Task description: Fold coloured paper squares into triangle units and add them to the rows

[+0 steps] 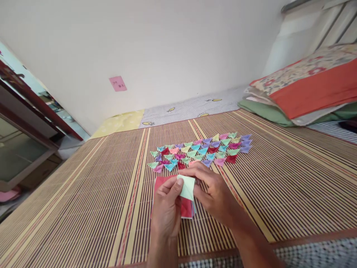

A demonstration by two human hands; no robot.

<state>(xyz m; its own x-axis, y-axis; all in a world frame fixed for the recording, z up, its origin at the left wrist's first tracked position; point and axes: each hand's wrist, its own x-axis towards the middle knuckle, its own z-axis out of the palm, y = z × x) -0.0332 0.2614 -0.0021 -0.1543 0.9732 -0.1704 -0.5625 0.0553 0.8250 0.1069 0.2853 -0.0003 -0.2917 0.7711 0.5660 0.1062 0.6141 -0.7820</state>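
A small pale green folded paper square [187,187] is held up between both hands, a crease running across its face. My left hand [168,203] pinches its left edge, thumb on top. At its right side, the fingers of my right hand [213,190] close around the edge, some fingertips hidden behind the paper. Below the hands lies a stack of coloured paper [186,209] with a red sheet on top, partly covered by my left hand. Just beyond, several rows of small folded paper pieces [192,153] in many colours stand on the mat.
A striped bamboo mat [111,193] covers the bed. Folded bedding [312,85] with a red band is piled at the right against the wall. A pink note [118,83] is stuck to the white wall [173,48]. An open doorway [55,108] shows at the left.
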